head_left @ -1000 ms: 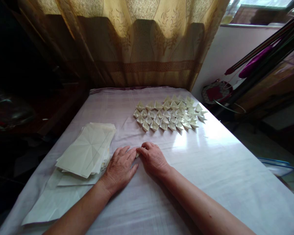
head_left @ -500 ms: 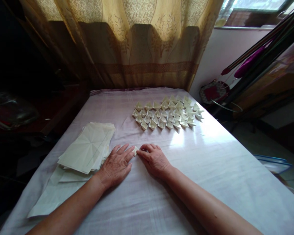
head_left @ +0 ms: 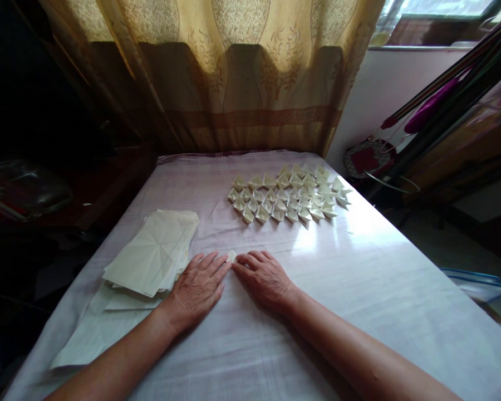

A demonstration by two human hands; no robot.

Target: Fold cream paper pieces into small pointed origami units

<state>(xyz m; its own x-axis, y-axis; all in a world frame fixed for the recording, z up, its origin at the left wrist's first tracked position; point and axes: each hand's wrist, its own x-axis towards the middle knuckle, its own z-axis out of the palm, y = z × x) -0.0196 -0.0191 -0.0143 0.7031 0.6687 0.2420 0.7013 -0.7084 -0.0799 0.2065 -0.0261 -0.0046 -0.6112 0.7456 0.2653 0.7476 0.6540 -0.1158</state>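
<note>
A small folded piece of pale paper (head_left: 232, 256) lies on the cloth-covered table between my two hands, its peak showing. My left hand (head_left: 203, 281) rests flat, fingers stretched and slightly apart, with the fingertips touching the paper's left side. On the other side, my right hand (head_left: 267, 278) has its fingers bent and close together, thumb and index tips at the paper's right edge. The fingers hide the lower part of the piece. Left of my left hand sits a stack of creased paper sheets (head_left: 150, 256).
Several folded paper boats (head_left: 278, 209) stand in rows toward the back right of the table (head_left: 359, 312). White sheets (head_left: 92, 334) lie under the stack. A patterned curtain (head_left: 242, 89) hangs behind the far edge. Blue-edged clear plastic (head_left: 476, 284) is beyond the right edge.
The view has shifted slightly. My right fingers have flattened a little beside the paper, and my left fingers lie a bit lower, so more of the peak shows.
</note>
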